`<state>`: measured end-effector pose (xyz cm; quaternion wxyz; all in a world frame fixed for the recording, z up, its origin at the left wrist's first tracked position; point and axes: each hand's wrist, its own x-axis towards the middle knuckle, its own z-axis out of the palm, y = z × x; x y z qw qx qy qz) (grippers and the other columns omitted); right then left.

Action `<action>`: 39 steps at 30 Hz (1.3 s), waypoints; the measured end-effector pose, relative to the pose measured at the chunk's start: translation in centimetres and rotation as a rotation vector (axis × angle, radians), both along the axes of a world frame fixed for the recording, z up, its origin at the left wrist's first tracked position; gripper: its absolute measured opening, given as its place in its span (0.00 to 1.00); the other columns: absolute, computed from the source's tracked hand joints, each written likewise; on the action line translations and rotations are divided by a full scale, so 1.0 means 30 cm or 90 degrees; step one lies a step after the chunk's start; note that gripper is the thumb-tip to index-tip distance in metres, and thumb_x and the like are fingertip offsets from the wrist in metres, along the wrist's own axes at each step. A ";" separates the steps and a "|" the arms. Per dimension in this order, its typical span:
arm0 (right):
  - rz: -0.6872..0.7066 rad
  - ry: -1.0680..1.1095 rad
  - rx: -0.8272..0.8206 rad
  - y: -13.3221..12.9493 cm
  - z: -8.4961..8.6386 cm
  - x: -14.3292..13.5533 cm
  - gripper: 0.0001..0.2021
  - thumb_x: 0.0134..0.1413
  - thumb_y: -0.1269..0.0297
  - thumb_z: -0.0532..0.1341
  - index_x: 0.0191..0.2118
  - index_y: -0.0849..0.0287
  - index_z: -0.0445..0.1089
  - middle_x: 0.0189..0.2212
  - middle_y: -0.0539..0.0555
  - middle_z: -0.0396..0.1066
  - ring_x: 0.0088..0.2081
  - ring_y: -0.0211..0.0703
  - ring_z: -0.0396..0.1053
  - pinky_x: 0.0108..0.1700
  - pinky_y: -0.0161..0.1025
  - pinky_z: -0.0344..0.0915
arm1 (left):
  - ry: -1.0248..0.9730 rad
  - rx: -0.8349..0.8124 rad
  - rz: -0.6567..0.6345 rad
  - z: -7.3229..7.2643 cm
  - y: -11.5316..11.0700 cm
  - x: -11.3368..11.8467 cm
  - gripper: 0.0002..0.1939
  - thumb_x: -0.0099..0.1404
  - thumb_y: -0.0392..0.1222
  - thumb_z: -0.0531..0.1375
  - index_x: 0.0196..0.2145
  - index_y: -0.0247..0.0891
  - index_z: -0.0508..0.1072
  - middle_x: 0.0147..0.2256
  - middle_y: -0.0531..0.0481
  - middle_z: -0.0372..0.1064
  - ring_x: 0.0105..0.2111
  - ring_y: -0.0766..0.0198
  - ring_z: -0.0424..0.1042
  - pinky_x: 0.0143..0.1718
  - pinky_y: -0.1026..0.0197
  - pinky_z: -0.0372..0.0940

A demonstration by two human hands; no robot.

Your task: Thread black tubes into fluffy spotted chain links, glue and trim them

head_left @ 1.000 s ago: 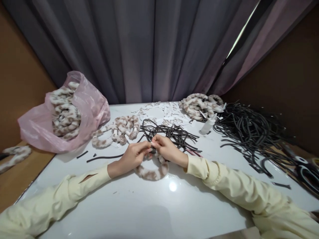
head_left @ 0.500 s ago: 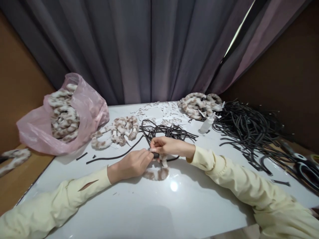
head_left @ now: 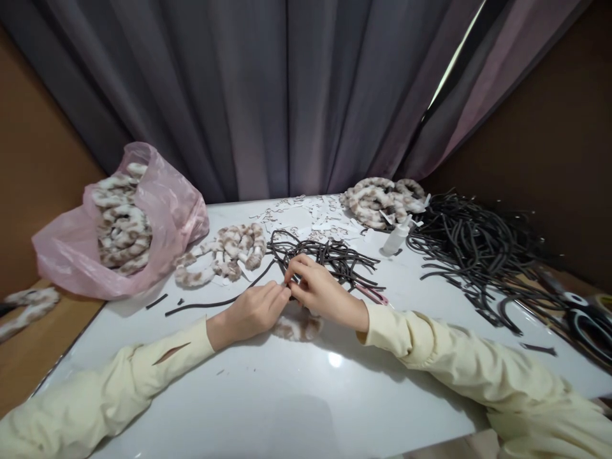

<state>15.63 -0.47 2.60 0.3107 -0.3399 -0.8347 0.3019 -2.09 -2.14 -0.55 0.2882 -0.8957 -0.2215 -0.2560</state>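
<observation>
My left hand (head_left: 255,309) is closed, thumb and fingertips pinched together on an end of a brown-and-white furry tube (head_left: 299,328). The rest of that tube curves below the hands onto the white table (head_left: 335,401). Fingertips of my right hand (head_left: 321,290) meet those of the left in a bent pinch; what lies between them is mostly hidden. Just behind the hands is a heap of dark cords (head_left: 329,255). One long dark cord (head_left: 205,306) stretches out to the left. Beside my right wrist lies a pink-handled tool (head_left: 371,294).
A pink plastic bag (head_left: 179,220) of furry tubes stands left, near a furry pile (head_left: 234,248). At the back are paper scraps (head_left: 306,213), furry rings (head_left: 373,197) and a small bottle (head_left: 396,241). A large cord heap (head_left: 473,242) and scissors (head_left: 590,331) lie right.
My right hand has turned and shifted slightly, its fingers now more arched over the left fingertips. The dark end seen between the hands is now covered, and the pink-handled tool has come into view.
</observation>
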 end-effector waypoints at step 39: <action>0.145 -0.271 0.389 0.056 -0.050 0.032 0.12 0.66 0.67 0.44 0.40 0.66 0.63 0.30 0.56 0.64 0.29 0.39 0.64 0.31 0.35 0.63 | -0.199 -0.257 -0.004 -0.011 0.031 -0.012 0.07 0.66 0.32 0.47 0.37 0.34 0.64 0.32 0.45 0.66 0.33 0.61 0.67 0.34 0.59 0.66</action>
